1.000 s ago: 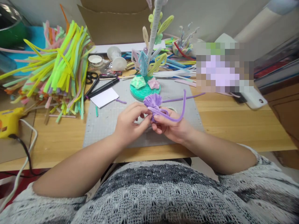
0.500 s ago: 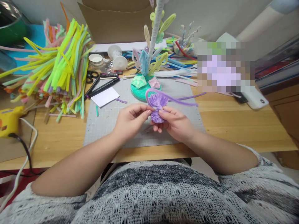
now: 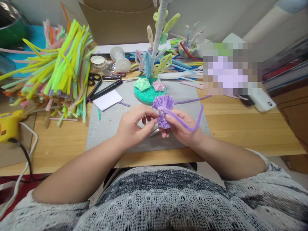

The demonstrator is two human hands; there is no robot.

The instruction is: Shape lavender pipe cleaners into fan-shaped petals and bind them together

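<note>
A purple bow-shaped bundle of pipe cleaners (image 3: 164, 102), gathered at its middle, is held above the grey cutting mat (image 3: 108, 138). My right hand (image 3: 184, 125) is closed on its right side, thumb in front. My left hand (image 3: 138, 125) pinches its left edge near the waist, thumb against forefinger. From the waist a loose purple pipe cleaner (image 3: 185, 124) loops across my right hand and bends upward at its end. Just behind stands a turquoise round base (image 3: 146, 96) with a white-wrapped stem (image 3: 159, 32) and pipe-cleaner leaves.
A big pile of coloured pipe cleaners (image 3: 62, 64) lies at the left, above a yellow glue gun (image 3: 9, 126). Black-handled scissors (image 3: 94, 78), a black marker (image 3: 107, 90) and a white card (image 3: 107, 100) lie left of the base. A white lamp base (image 3: 262, 101) stands right.
The loose purple pipe cleaner has swung from behind the bow down to the front, across my right hand. The bow has turned slightly. Both hands stay nearly in place.
</note>
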